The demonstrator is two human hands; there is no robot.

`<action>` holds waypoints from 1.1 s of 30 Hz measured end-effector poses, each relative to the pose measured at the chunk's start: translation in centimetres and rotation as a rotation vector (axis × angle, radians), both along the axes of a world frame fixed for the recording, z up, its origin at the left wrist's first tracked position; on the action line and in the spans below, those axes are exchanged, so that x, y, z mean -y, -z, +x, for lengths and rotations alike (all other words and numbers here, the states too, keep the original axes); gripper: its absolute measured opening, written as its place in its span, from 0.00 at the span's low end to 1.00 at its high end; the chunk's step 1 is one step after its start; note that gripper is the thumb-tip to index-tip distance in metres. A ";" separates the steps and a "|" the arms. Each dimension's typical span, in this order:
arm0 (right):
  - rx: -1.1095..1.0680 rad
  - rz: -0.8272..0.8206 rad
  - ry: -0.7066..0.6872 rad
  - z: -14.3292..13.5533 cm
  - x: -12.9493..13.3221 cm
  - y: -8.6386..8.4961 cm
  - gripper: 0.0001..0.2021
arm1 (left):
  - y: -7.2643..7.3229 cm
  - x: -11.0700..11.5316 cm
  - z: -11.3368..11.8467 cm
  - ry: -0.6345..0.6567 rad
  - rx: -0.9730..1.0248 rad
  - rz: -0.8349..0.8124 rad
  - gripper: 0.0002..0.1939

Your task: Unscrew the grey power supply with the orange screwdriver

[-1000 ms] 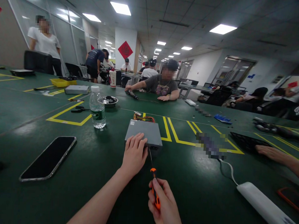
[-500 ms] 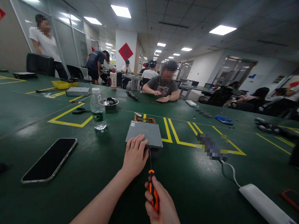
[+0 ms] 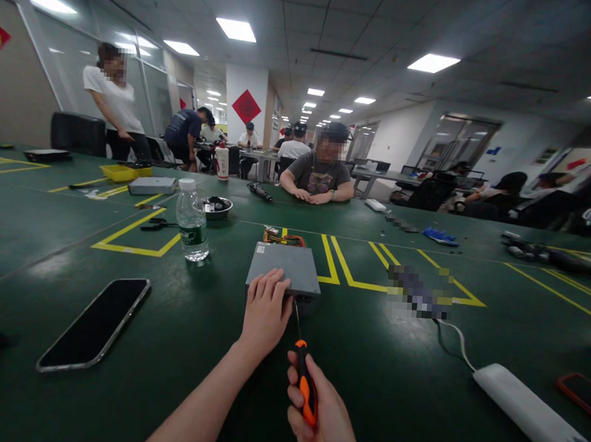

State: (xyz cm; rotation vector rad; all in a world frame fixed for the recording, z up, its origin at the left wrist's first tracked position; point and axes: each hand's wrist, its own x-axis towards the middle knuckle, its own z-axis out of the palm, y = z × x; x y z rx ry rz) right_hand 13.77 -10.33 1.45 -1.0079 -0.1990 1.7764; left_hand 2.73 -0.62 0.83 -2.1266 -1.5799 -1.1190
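A grey metal computer power supply unit (image 3: pixel 287 264) lies on the green table, its bundle of coloured cables (image 3: pixel 289 239) at the far side. My left hand (image 3: pixel 267 306) grips its near left part, fingers flat on the top and thumb at the near face. In my right hand (image 3: pixel 317 399) is a screwdriver (image 3: pixel 306 385) with an orange and black handle, the fingers closed round it. Its thin shaft points away from me, up to the unit's near face beside my left thumb. Whether the tip sits in a screw is too small to tell.
Left of the unit stand a water bottle (image 3: pixel 193 225) and a metal bowl (image 3: pixel 216 207); a phone (image 3: pixel 96 322) lies nearer. To the right is a white power strip (image 3: pixel 529 412) with a cable. A person (image 3: pixel 319 169) sits across the table.
Both hands stay nearly in place; the screwdriver handle appears slightly turned in my right hand. The person opposite has brought their hands together. A standing person at left has moved rightward.
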 end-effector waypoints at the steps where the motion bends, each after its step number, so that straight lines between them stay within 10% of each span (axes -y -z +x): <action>1: 0.009 -0.003 -0.010 0.3 0.0 0.1 0.21 | 0.0 0.0 0.0 0.002 -0.001 0.005 0.12; 23: 0.093 -0.018 0.110 2.8 0.1 0.4 0.17 | 0.1 -0.2 0.1 0.017 -0.018 0.020 0.12; 33: 1.347 0.617 -0.004 4.6 2.2 0.2 0.18 | 0.3 -0.3 0.0 0.019 -0.036 0.022 0.13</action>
